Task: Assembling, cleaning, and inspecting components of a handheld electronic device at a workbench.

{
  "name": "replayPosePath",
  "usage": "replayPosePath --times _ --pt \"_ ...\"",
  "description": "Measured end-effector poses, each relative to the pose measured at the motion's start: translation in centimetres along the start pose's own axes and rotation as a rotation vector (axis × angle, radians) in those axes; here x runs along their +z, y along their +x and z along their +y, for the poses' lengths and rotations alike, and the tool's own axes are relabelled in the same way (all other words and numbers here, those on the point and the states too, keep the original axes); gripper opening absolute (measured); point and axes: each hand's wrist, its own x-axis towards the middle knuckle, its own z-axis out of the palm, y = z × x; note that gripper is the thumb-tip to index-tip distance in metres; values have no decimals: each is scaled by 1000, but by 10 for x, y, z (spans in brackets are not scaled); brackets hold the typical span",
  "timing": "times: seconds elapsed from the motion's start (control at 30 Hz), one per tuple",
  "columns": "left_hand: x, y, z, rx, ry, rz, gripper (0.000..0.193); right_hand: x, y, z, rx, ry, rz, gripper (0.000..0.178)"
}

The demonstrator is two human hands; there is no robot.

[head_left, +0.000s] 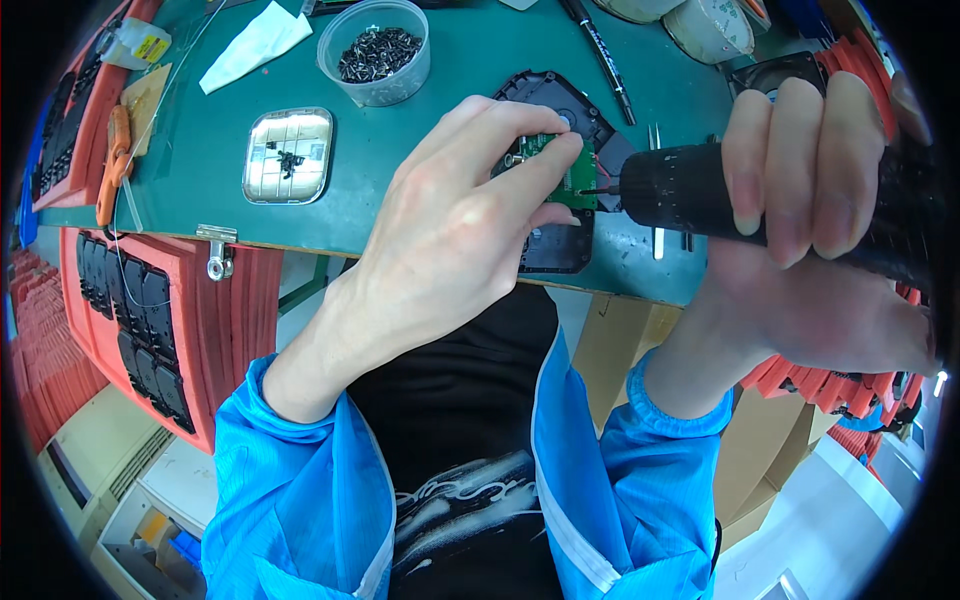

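My right hand point(800, 180) is wrapped round a black electric screwdriver point(680, 188), held level with its bit pointing left. The bit's tip meets the right edge of a small green circuit board point(577, 180). My left hand point(470, 190) pinches that board between its fingers, and its thumb lies at the near edge. Under the board is a black plastic housing point(555, 250), partly covered by my left hand. A thin red wire shows beside the board. Whether a screw sits under the bit is too small to tell.
On the green table point(420, 95) are a clear tub of screws point(375, 50), a metal dish point(287, 155) with a few screws, a white cloth point(257, 45), a black marker point(600, 60) and tweezers point(657, 200). Orange-handled cutters point(115, 165) lie left. Red foam trays point(150, 320) flank the table.
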Motion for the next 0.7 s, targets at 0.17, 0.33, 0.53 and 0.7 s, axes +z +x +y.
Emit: replayPosePath --times 0.17,0.33,0.53,0.7 --pt "0 0 0 5 -3 2 50 1 1 -1 -5 48 36 70" --pt "0 0 0 6 -11 2 50 6 -2 -3 -9 98 72 70" --pt "-1 1 0 10 3 -1 51 -8 -6 -16 -17 153 112 70" --pt "-5 0 2 -2 1 -13 55 -14 1 -24 -25 185 130 70"
